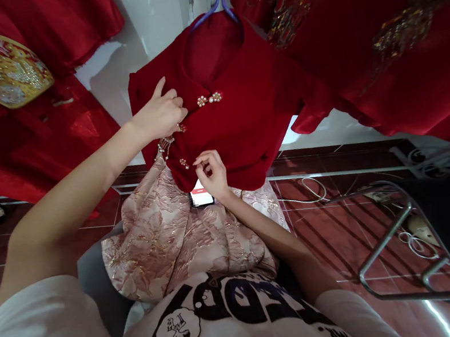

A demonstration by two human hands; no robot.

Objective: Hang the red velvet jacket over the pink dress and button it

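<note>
A red top (252, 123) hangs in front of me on a purple hanger (217, 1). A pearl and gold flower clasp (210, 99) sits at its neckline, with smaller beaded ornaments (184, 164) lower along the left-hand edge. My left hand (160, 112) lies on that edge, fingers curled onto the cloth beside a beaded tassel (166, 142), index finger sticking out. Just right of the lower ornament, my right hand (212, 173) has thumb and fingertips pinched together; whatever they hold is too small to make out.
Pink floral brocade (149, 234) covers my lap, and a lit phone (201, 196) lies on it below the top. Red embroidered garments (353, 6) hang on both sides. A black chair with a metal frame (386, 244) stands at right; white cables (316, 193) lie on the tiled floor.
</note>
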